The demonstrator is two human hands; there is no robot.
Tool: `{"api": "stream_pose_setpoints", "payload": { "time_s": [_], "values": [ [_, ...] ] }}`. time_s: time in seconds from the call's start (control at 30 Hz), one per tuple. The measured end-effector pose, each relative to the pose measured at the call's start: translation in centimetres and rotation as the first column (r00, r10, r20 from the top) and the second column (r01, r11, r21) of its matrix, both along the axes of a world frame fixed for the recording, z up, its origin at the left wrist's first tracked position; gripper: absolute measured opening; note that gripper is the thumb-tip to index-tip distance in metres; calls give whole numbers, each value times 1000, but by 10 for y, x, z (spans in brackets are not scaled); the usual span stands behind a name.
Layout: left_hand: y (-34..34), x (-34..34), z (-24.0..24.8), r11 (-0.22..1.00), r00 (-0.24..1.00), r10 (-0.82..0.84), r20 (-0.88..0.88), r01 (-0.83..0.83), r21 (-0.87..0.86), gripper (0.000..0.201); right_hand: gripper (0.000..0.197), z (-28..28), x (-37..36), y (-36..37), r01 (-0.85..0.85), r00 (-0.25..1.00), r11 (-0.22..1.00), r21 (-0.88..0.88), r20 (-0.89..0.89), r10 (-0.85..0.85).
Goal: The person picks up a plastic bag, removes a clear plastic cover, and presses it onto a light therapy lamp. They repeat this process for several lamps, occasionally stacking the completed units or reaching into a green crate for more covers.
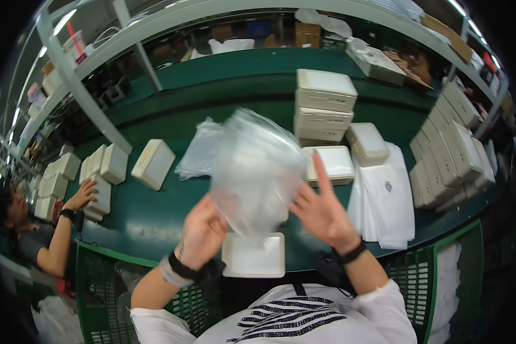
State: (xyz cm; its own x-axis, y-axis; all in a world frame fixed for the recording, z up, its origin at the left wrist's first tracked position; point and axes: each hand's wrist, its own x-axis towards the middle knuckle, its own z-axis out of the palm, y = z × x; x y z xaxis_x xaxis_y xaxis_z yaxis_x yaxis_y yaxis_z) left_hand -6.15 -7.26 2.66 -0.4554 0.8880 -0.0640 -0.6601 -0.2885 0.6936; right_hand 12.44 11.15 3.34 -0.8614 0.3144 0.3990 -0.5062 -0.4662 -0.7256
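A clear plastic bag (258, 169), blurred by motion, is held up in front of me above the green table. Its lower left edge is pinched by my left hand (203, 232), and its plastic covers part of those fingers. My right hand (325, 218) is at the bag's right edge, fingers spread and one pointing up; some fingertips lie behind the plastic. Below the bag, near the table's front edge, lies a shallow cream box with a white top (254, 258). Behind the bag to the left is a pile of clear bags (200, 150).
Cream boxes are stacked at centre back (325, 106), with more in rows at right (447, 155). White bags (381, 200) lie right of centre. A single box (153, 164) stands at left. A co-worker's hand (85, 195) touches boxes farther left. Green crates (117, 295) stand below the table edge.
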Motion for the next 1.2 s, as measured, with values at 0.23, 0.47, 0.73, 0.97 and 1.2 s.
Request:
{"api": "stream_pose_setpoints", "payload": {
  "time_s": [0.23,0.47,0.73,0.97,1.2],
  "values": [
    [-8,71,7,938,892,-331,308,347,2,40,129,9,-4,-21,-16,999,998,-58,-35,14],
    [-10,80,10,900,924,-349,155,376,-218,44,137,12,-8,-22,-43,998,968,-249,29,51],
    [-25,77,-11,895,894,-397,210,427,-128,33,86,-20,10,-35,-207,957,898,-389,109,268],
    [-10,87,17,870,888,-393,239,443,-215,38,125,-40,28,-51,-359,907,910,207,307,288],
    [-23,87,-19,870,852,-458,252,489,-70,37,139,-5,27,-33,-177,984,910,-376,-51,170]
  ]
}}
